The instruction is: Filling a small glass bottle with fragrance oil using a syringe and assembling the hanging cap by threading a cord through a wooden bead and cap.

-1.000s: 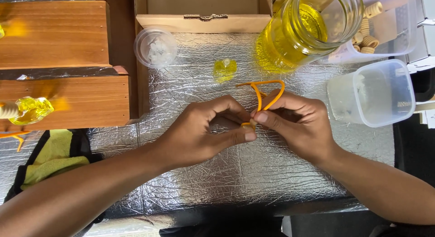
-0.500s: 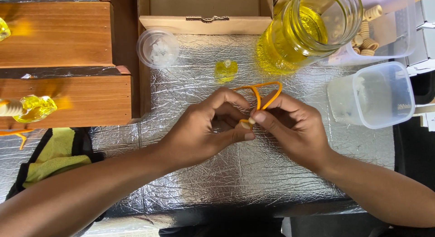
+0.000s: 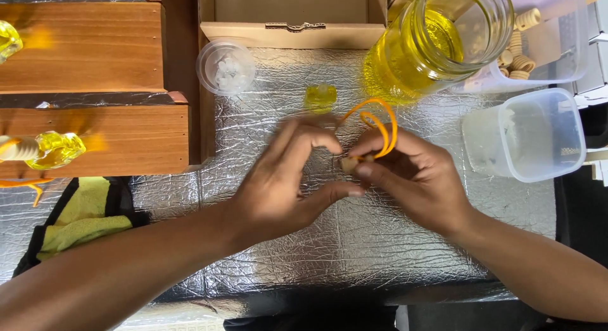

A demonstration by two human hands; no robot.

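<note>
The right hand [image 3: 418, 179] pinches a small pale cork-like piece [image 3: 349, 164] between thumb and fingertips, closed on it, with an orange cord [image 3: 380, 125] looping up from that pinch and curling back over the knuckles. The left hand [image 3: 285, 185] sits just beside it, fingers spread and partly blurred, thumb stretched toward the piece; whether it actually grips anything cannot be told. Both hands hover over the middle of the desk [image 3: 380, 242], which is covered in crinkled silver foil. Just beyond the fingers stands a small yellow bottle [image 3: 320, 96] on the foil, and near it to the left a clear round cup [image 3: 226, 66] with white bits inside. To the right of the cord is a big glass jar of yellow liquid [image 3: 430, 46], behind it a clear tub holding pale spools [image 3: 525, 46], and nearer the right hand an empty clear plastic container [image 3: 529, 134]. A cardboard box [image 3: 291, 30] lies at the far edge. On the left are wooden shelves [image 3: 95, 46] with a small yellow bottle with a cork [image 3: 47, 148], and below them a yellow and black cloth [image 3: 82, 217]
</note>
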